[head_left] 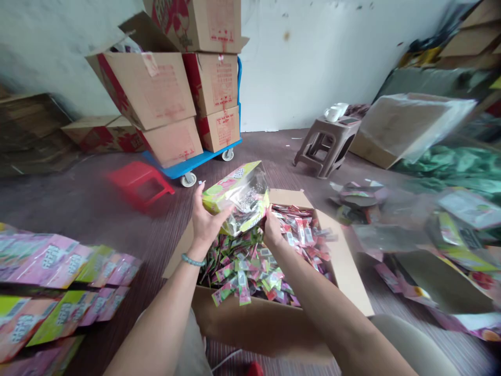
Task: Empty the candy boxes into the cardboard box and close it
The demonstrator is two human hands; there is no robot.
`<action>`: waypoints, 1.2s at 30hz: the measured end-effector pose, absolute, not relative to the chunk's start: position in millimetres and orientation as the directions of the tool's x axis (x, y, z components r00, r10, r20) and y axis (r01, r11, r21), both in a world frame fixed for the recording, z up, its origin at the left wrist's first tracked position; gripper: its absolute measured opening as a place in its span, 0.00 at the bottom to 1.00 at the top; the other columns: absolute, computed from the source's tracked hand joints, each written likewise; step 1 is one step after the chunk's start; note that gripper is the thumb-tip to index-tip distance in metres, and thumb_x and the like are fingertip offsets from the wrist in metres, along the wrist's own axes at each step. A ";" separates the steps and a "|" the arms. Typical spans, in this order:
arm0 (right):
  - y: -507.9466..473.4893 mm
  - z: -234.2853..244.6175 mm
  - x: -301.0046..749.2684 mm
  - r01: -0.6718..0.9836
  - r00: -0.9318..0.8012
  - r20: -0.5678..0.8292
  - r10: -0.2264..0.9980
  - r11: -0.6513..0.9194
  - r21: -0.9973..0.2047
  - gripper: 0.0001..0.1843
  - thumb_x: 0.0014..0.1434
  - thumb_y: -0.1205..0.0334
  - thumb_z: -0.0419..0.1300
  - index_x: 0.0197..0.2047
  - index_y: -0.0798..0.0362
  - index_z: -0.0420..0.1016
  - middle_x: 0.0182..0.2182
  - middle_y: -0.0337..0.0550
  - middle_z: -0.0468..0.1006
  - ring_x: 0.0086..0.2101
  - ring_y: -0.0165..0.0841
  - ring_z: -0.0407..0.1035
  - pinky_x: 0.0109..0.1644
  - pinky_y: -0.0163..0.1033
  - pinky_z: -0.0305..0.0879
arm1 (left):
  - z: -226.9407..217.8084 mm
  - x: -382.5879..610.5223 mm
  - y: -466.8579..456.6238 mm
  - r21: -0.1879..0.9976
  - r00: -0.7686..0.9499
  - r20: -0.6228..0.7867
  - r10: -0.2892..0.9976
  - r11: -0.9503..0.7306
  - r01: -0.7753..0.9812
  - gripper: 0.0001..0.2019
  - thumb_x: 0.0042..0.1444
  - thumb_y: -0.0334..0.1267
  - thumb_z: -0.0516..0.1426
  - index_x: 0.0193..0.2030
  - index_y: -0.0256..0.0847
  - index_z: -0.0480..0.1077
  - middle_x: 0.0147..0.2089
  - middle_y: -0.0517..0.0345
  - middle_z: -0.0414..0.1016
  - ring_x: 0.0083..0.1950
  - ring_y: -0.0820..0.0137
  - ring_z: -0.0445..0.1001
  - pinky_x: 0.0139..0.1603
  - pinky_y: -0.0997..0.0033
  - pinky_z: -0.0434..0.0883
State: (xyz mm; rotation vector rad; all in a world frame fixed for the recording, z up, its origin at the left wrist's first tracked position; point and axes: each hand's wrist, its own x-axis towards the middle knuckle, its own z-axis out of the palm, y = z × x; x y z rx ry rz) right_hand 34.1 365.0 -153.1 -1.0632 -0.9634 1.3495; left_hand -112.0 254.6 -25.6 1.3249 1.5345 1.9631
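Note:
Both hands hold a green and pink printed display box (229,188) with a clear plastic window, tilted above a large open carton. My left hand (207,216), with a beaded bracelet at the wrist, grips its left side, thumb across the front. On the lower right edge, my right hand (272,227) is closed around the box's corner. Some small packets show through the window. Below, the cardboard carton (348,261) stands with flaps spread, filled with many small green, pink and red sachets (242,271).
Rows of packed display boxes (50,261) lie at the left. Opened packaging (442,282) is strewn at the right. Behind stand a red stool (136,180), a blue trolley (183,166) stacked with cartons (156,91), and a brown stool (329,138) bearing white cups (334,112).

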 end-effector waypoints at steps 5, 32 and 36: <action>353.6 -141.4 57.7 0.323 -0.119 0.397 0.910 0.413 -0.851 0.37 0.64 0.25 0.51 0.45 0.51 0.78 0.51 0.54 0.73 0.53 0.48 0.67 0.63 0.53 0.64 | -21.9 -141.5 261.6 0.867 -0.713 0.395 0.579 -0.492 0.081 0.29 0.45 0.40 0.73 0.52 0.47 0.68 0.52 0.57 0.77 0.53 0.65 0.78 0.56 0.71 0.73; 359.4 -166.8 -16.7 0.610 -0.752 -0.132 0.646 0.605 -0.512 0.47 0.64 0.27 0.59 0.79 0.35 0.54 0.79 0.41 0.40 0.75 0.67 0.26 0.71 0.83 0.23 | -11.3 -205.1 225.1 0.848 -0.910 0.082 0.407 -0.508 -0.151 0.10 0.46 0.31 0.61 0.38 0.39 0.70 0.38 0.60 0.79 0.48 0.67 0.79 0.48 0.69 0.79; 317.3 -134.5 26.6 0.551 -0.671 -0.026 0.741 0.475 -0.686 0.40 0.70 0.30 0.54 0.77 0.39 0.60 0.79 0.41 0.44 0.76 0.58 0.23 0.73 0.74 0.12 | -13.6 -198.6 220.7 0.834 -0.799 0.016 0.602 -0.449 -0.322 0.07 0.51 0.35 0.59 0.38 0.39 0.75 0.41 0.56 0.83 0.47 0.65 0.80 0.46 0.68 0.81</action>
